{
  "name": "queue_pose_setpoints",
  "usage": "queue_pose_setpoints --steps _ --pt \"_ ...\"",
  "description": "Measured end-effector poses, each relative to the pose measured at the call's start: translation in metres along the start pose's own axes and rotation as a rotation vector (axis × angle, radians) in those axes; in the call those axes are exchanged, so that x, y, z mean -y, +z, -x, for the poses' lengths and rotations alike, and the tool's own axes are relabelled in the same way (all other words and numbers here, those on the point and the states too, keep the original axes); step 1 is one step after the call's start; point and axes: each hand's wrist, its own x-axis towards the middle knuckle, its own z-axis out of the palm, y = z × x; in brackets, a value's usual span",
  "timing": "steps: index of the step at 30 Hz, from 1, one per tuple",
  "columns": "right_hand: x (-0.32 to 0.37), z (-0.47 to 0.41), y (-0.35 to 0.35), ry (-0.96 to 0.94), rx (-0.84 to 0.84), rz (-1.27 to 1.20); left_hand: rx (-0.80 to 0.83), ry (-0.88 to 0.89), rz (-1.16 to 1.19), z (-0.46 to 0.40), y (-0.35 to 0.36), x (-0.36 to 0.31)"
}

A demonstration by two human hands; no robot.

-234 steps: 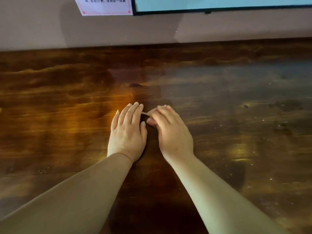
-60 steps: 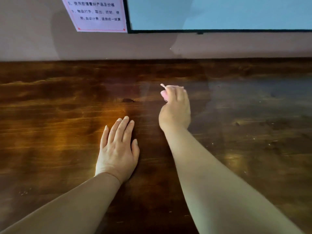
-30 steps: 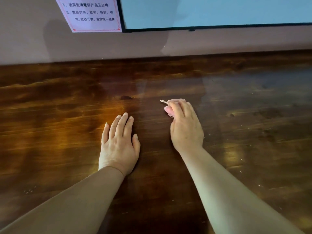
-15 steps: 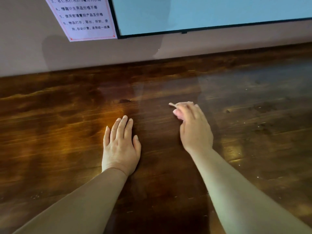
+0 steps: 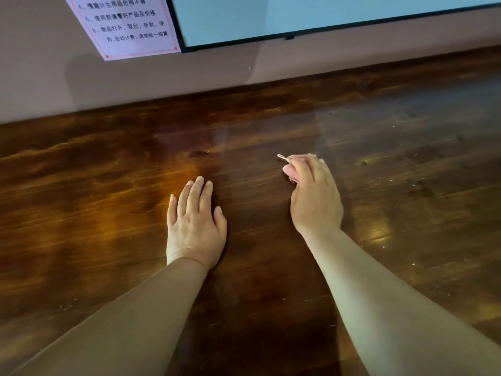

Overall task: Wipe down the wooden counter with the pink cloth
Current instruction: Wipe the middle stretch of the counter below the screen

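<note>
Glossy wooden counter (image 5: 108, 213): left hand (image 5: 193, 226) flat; right hand (image 5: 314, 196) grip bunches pink cloth (image 5: 289, 172).

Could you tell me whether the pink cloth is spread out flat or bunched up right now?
Bunched up: the right hand covers the pink cloth; only a small wad shows.

Paper notice (image 5: 127, 25) on the wall, just left of the framed screen (image 5: 298, 14), shows numbered Chinese lines 4, 5, 6; I cannot read the characters reliably.
</note>
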Motion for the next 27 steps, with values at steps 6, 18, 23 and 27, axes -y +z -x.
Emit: queue_pose_setpoints --steps 6,18,23,27 --pt "0.033 0.077 0.012 -0.186 0.052 -0.009 0.006 -0.003 0.003 -0.001 -0.001 0.001" --pt "0.026 0.093 0.008 -0.156 0.031 -0.007 -0.002 -0.004 0.003 -0.002 0.001 0.001" --pt "-0.01 0.059 -0.01 -0.166 0.052 0.03 -0.016 0.008 0.023 -0.001 0.003 0.002" --pt "-0.003 0.052 -0.01 -0.029 0.01 0.02 -0.016 0.007 0.029 -0.001 0.004 0.003"
